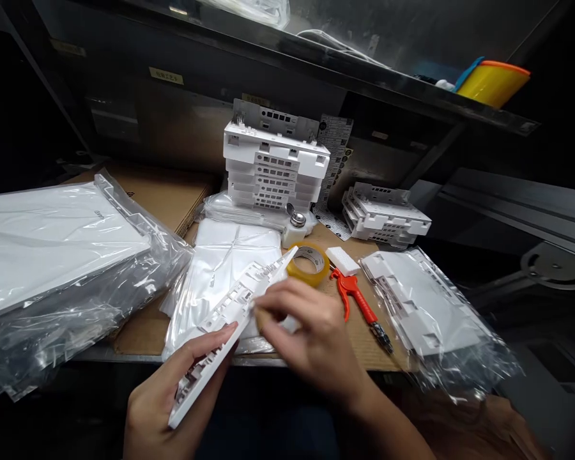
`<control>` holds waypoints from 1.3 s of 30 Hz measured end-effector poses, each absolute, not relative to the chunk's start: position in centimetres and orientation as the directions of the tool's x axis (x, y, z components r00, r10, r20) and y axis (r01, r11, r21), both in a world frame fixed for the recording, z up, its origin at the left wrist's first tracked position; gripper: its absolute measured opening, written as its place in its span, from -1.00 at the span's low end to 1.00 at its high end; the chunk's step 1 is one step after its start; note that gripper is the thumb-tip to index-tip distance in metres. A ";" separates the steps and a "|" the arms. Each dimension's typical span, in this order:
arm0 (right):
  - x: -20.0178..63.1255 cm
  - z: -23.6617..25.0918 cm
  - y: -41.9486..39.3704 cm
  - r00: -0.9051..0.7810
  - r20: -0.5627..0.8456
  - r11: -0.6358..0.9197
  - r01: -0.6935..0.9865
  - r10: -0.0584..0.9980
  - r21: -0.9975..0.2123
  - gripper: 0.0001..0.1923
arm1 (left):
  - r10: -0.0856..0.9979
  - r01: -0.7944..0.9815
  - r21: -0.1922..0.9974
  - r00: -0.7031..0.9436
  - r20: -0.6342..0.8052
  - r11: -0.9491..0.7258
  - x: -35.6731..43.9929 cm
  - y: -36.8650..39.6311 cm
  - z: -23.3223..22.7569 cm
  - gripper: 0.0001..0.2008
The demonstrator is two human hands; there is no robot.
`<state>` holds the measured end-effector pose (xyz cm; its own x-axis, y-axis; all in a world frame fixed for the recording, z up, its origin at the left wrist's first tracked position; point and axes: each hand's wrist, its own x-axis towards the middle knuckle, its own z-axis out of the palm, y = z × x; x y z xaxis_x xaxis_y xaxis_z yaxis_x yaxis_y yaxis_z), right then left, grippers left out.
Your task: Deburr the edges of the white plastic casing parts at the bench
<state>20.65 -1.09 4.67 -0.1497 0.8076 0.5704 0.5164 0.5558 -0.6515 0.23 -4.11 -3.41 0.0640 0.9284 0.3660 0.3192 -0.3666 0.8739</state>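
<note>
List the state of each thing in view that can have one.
White plastic part: held slanted in the left hand
Right hand: fingers bent, at the part's edge; grip unclear
Taller stack: several white parts piled up
Smaller stack: piled, unheld
White panel: inside clear plastic, at left
Other white part: inside clear plastic, at right
Tape roll: lying flat
Bottle: upright, lid flipped up
Red air gun: lying down, unheld

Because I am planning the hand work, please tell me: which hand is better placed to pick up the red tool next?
Probably the right hand: it is nearer to the red tool. The left hand grips the white plastic part, so it seems less free.
</note>
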 end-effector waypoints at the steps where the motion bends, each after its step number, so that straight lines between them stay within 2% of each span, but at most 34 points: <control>1: 21.3 4.7 -0.3 -0.097 0.564 0.518 0.546 0.820 -0.659 -0.87 | 0.932 0.316 0.880 0.047 0.358 -0.354 0.3 -4.2 -3.3 -0.75; 3: 22.6 4.8 1.3 0.015 0.559 0.434 0.613 0.829 -0.660 -0.86 | 0.934 0.314 0.884 0.031 0.356 -0.347 0.5 -4.3 -3.3 -0.76; 5: 23.1 5.0 1.8 0.042 0.559 0.401 0.651 0.828 -0.644 -0.86 | 0.928 0.320 0.875 0.036 0.371 -0.363 0.6 -4.3 -3.4 -0.75; 10: 20.6 5.6 -1.3 -0.212 0.546 0.559 0.558 0.810 -0.613 -0.86 | 0.907 0.348 0.839 0.111 0.406 -0.418 0.1 -4.1 -3.8 -0.72; 12: 20.5 5.6 -1.4 -0.238 0.547 0.578 0.537 0.803 -0.615 -0.87 | 0.911 0.342 0.846 0.108 0.398 -0.410 0.0 -4.2 -3.8 -0.73; 15: 23.1 5.0 1.4 -0.102 0.545 0.480 0.623 0.832 -0.617 -0.86 | 0.932 0.321 0.877 0.055 0.359 -0.357 -0.1 -4.3 -3.7 -0.74; 18: 27.5 4.2 5.1 0.175 0.557 0.296 0.699 0.812 -0.651 -0.90 | 0.936 0.339 0.878 0.026 0.351 -0.339 -0.2 -4.1 -3.7 -0.77; 20: 29.4 4.1 6.2 0.308 0.562 0.236 0.680 0.768 -0.694 -0.92 | 0.931 0.367 0.864 0.012 0.365 -0.344 -0.3 -3.8 -3.7 -0.78; 23: 29.3 4.5 4.8 0.382 0.533 0.277 0.551 0.755 -0.787 -0.86 | 0.929 0.356 0.866 0.021 0.369 -0.352 -0.6 -3.5 -3.3 -0.78; 25: 27.6 4.9 2.7 0.292 0.438 0.318 0.378 0.850 -0.869 -0.79 | 0.949 0.329 0.895 0.012 0.315 -0.301 -0.9 -3.3 -2.9 -0.78; 27: 25.5 5.0 0.7 0.061 0.312 0.293 0.215 0.948 -0.932 -0.76 | 0.963 0.320 0.910 0.025 0.270 -0.263 -1.3 -3.0 -2.7 -0.78; 29: 23.9 4.6 -0.8 -0.124 0.247 0.266 0.170 0.961 -0.949 -0.79 | 0.930 0.307 0.878 0.130 0.345 -0.368 -1.6 -2.6 -2.7 -0.81; 31: 23.1 3.8 -1.9 -0.131 0.271 0.290 0.161 0.954 -0.943 -0.83 | 0.896 0.284 0.850 0.119 0.428 -0.444 -1.6 -2.3 -2.9 -0.80; 32: 23.0 3.3 -2.4 -0.071 0.308 0.315 0.147 0.949 -0.938 -0.85 | 0.898 0.251 0.866 0.032 0.439 -0.433 -1.4 -2.2 -3.0 -0.71; 33: 22.9 2.7 -2.9 0.017 0.351 0.346 0.120 0.936 -0.930 -0.87 | 0.905 0.186 0.900 -0.094 0.415 -0.393 -1.2 -2.2 -3.1 -0.53; 35: 22.8 1.5 -4.1 0.192 0.427 0.418 0.088 0.884 -0.904 -0.89 | 0.929 -0.056 0.965 -0.289 0.231 -0.257 -0.5 -2.3 -2.8 -0.15; 36: 22.6 0.9 -4.8 0.256 0.464 0.455 0.100 0.848 -0.885 -0.88 | 0.954 -0.201 0.963 -0.277 0.117 -0.177 -0.1 -2.4 -2.5 -0.07; 37: 22.4 0.3 -5.6 0.297 0.491 0.478 0.121 0.819 -0.870 -0.88 | 0.976 -0.326 0.941 -0.217 0.019 -0.091 0.2 -2.4 -2.0 -0.08; 39: 21.9 -0.8 -7.1 0.322 0.507 0.481 0.162 0.800 -0.862 -0.87 | 0.992 -0.474 0.876 -0.039 -0.118 0.085 0.6 -2.5 -0.8 -0.24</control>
<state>21.88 -7.14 -0.76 0.3220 0.7997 0.5068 0.1615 0.4810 -0.8617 0.56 -2.50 -0.81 -0.0393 0.9923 -0.1178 -0.4742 0.0853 0.8763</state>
